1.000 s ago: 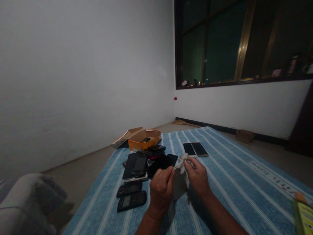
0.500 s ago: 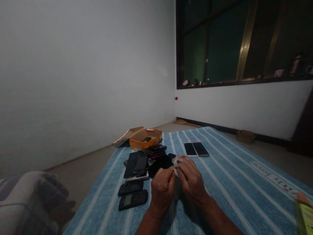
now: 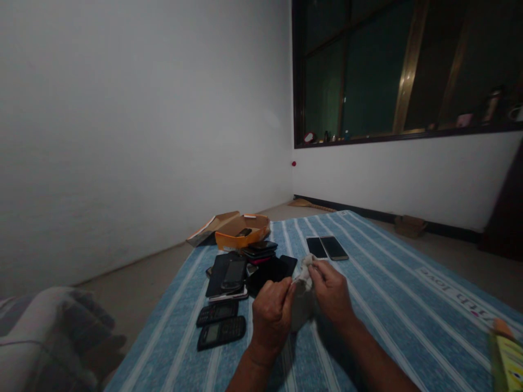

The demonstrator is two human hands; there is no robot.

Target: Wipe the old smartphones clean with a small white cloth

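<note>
A crumpled pale cloth (image 3: 302,310) hangs between my two hands, its bunched top edge whitish. My left hand (image 3: 272,310) is closed in a fist on its left side. My right hand (image 3: 333,288) pinches the upper right part with thumb and fingers. Just beyond my left hand lies a dark, flat black item (image 3: 267,272), whose kind I cannot make out. To the left rest two keypad phones (image 3: 222,332), and farther up a black slider-like phone (image 3: 234,273) on a stack of dark devices.
An open orange box (image 3: 241,241) stands at the far left with a phone inside, near a pile of phones (image 3: 260,249). Two smartphones (image 3: 335,248) lie side by side beyond my right hand. A yellow packet (image 3: 508,359) is at the right edge of the blue striped sheet (image 3: 392,305).
My right hand has moved a little to the right, away from my left hand. More of the cloth shows stretched between them. The phones and the box stay put.
</note>
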